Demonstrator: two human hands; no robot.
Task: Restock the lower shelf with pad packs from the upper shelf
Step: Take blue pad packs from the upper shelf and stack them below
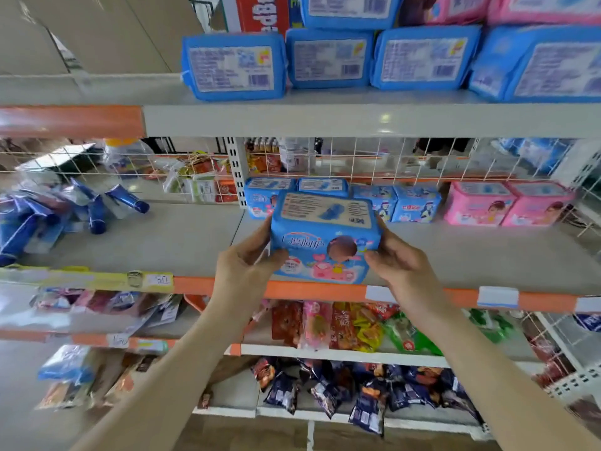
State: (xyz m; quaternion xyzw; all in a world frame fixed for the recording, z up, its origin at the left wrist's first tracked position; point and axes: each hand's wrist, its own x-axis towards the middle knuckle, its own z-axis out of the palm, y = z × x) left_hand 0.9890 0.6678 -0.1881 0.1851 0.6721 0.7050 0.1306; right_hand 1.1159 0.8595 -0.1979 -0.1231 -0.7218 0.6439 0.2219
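Grey metal upper shelf (325, 120) carries many blue plastic-wrapped pad packs (234, 66). The grey lower shelf (471, 255) has only a far row (restocking barely begun). At its near edge, left hand (244, 268) and right hand (400, 265) grip one blue soft-wrapped pack (325, 236), fingers curled round its sides.

Label text on upper-shelf packs (234, 66) is blurred; the rightmost pack (540, 65) runs off-frame

The upper shelf (325, 120) carries a row of blue pad packs (234, 66) lying side by side, barcoded backs facing out. At the back of the lower shelf (471, 255) stand smaller blue packs (416, 208), with two pink packs (507, 205) just beside them on the right. Blue tubes (97, 213) lie jumbled in its left bay. A third shelf (341, 351) underneath holds snack packets (344, 327).
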